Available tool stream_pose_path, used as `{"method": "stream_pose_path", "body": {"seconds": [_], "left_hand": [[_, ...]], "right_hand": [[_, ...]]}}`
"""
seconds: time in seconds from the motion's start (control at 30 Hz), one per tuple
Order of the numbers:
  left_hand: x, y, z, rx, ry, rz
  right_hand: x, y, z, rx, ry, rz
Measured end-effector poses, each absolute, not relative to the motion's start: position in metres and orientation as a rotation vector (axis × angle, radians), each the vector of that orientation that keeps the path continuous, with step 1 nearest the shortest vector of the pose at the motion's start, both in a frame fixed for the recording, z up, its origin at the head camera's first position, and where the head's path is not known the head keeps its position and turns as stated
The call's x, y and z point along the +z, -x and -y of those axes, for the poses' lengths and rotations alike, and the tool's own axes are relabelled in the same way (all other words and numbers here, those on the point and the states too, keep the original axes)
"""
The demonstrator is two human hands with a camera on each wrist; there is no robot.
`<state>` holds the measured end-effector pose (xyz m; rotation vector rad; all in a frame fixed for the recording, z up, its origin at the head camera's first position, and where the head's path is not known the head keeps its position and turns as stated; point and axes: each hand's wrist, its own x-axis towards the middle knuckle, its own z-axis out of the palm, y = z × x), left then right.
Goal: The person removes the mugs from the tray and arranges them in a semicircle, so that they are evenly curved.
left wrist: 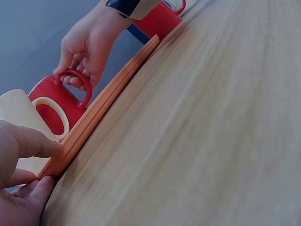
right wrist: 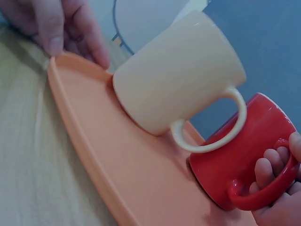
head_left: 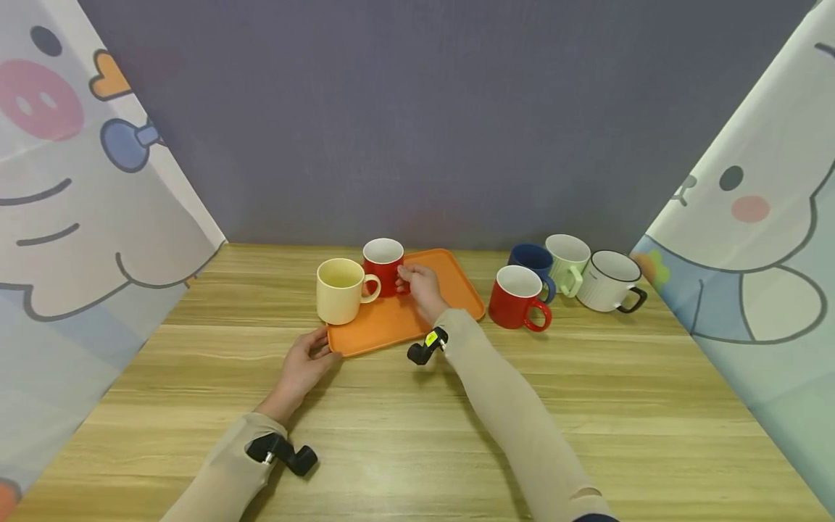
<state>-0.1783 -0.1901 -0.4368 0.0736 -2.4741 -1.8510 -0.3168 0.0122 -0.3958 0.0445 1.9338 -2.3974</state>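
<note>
My right hand (head_left: 425, 291) grips the handle of a red mug (head_left: 380, 277) with a white inside, its fingers passed through the loop in the right wrist view. This mug is over the back left part of an orange tray (head_left: 375, 335). A pale yellow mug (head_left: 334, 296) stands upright on the tray's left side, its handle overlapping the red mug in the head view. At the tray's front left corner my left hand (head_left: 305, 368) holds the rim (right wrist: 70, 59), thumb on the front edge and fingers along the left side.
Right of the tray stands a second red mug (head_left: 512, 301). Behind it are a dark blue mug (head_left: 531, 259), a pale green mug (head_left: 566, 261) and a white mug (head_left: 603, 286) with a black handle. A grey wall (head_left: 417, 130) rises behind the wooden table (head_left: 417, 449).
</note>
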Motion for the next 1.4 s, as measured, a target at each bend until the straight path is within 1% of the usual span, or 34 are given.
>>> {"method": "stream_pose_path", "body": {"seconds": [0.43,0.57,0.8,1.0,1.1,1.13,1.2,1.33,1.4], "left_hand": [[-0.435,0.176,0.19,-1.848,-0.067,2.482],[-0.436,0.177,0.19,-1.856,-0.053,2.475],[-0.437,0.178,0.191,-1.841,-0.042,2.476],[-0.437,0.178,0.191,-1.837,-0.043,2.48],[-0.436,0.177,0.191,-1.846,-0.037,2.48],[-0.436,0.177,0.191,-1.847,-0.036,2.48],[-0.436,0.178,0.19,-1.846,-0.036,2.482],[-0.436,0.178,0.19,-1.84,-0.044,2.481],[-0.436,0.178,0.19,-1.837,-0.044,2.481]], "right_hand": [[-0.389,0.313,-0.036,-2.454,-0.121,-1.815],[-0.382,0.311,-0.045,-2.472,-0.084,-1.783],[-0.366,0.3,-0.056,-2.515,0.079,-1.73],[-0.36,0.3,-0.059,-2.512,0.003,-1.758],[-0.367,0.306,-0.062,-2.526,0.013,-1.775],[-0.372,0.31,-0.064,-2.545,0.071,-1.751],[-0.373,0.311,-0.067,-2.551,0.1,-1.745],[-0.365,0.306,-0.072,-2.528,0.136,-1.759],[-0.354,0.299,-0.072,-2.496,0.075,-1.785]]}}
